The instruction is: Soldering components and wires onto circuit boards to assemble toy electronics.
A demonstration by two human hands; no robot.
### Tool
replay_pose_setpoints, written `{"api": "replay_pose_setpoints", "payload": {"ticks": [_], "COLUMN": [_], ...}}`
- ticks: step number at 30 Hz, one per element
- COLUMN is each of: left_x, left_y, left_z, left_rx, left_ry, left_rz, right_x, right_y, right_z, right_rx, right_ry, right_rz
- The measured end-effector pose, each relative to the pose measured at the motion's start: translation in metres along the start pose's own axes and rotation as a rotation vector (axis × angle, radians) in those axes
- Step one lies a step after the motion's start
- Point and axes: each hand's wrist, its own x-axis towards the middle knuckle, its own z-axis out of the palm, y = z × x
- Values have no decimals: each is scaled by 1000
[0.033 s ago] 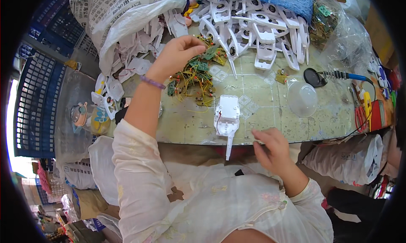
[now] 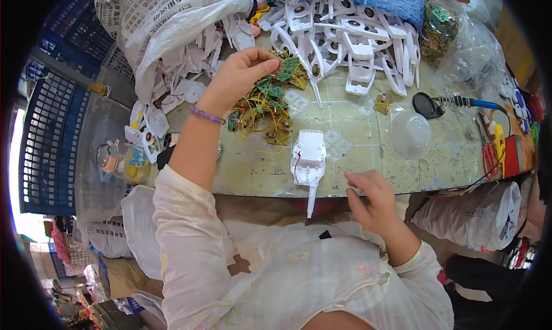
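Observation:
Over the pile of wired circuit boards [image 2: 261, 111], my left hand [image 2: 244, 74] pinches a small green circuit board [image 2: 288, 69] between thumb and fingers. Yellow and red wires trail through the pile beneath it. Close to the table's front edge lies a white plastic housing half [image 2: 311, 149], its inside facing up and its narrow handle sticking out past the edge. A thin red wire sits along its left side. My right hand [image 2: 374, 200] hovers to the right of the housing, fingers apart, holding nothing.
Many white housings with round dark parts [image 2: 351, 37] are heaped at the back. A white woven sack [image 2: 167, 48] spills parts at back left. A soldering iron [image 2: 460, 102], a round translucent lid [image 2: 411, 134] and red-handled pliers [image 2: 489, 154] lie to the right. Blue crates [image 2: 52, 140] stand left.
The green board in my left hand has tipped up and shows more of its face. My right hand has shifted very slightly; the housing stays put.

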Motion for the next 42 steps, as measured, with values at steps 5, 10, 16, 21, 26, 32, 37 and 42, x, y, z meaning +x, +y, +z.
{"api": "replay_pose_setpoints", "payload": {"ticks": [5, 10, 16, 21, 26, 32, 37, 42], "left_x": [-17, -27, -36, -71, -36, -17, -63, -113], "left_y": [4, 13, 31, 35, 13, -13, 5, -11], "left_z": [28, 59, 90, 96, 107, 86, 58, 64], "left_rx": [-582, -437, 28, -181, 121, 366, 780, 864], "left_ry": [-256, -341, -207, -592, -695, -574, -321, -70], "left_rz": [-222, -287, 44, 2, -24, 147, 140, 315], "right_x": [39, 92, 93, 84, 78, 58, 42, 34], "right_y": [5, 4, 20, 36, 33, 61, 62, 31], "right_z": [-16, -32, -32, -40, -36, -22, -12, 0], "right_rx": [71, -90, -203, 407, 664, 464, -277, -258], "right_ry": [232, 286, -19, 270, 195, -61, -108, -50], "right_rz": [91, -155, -81, 359, 451, 565, 267, -7]}}
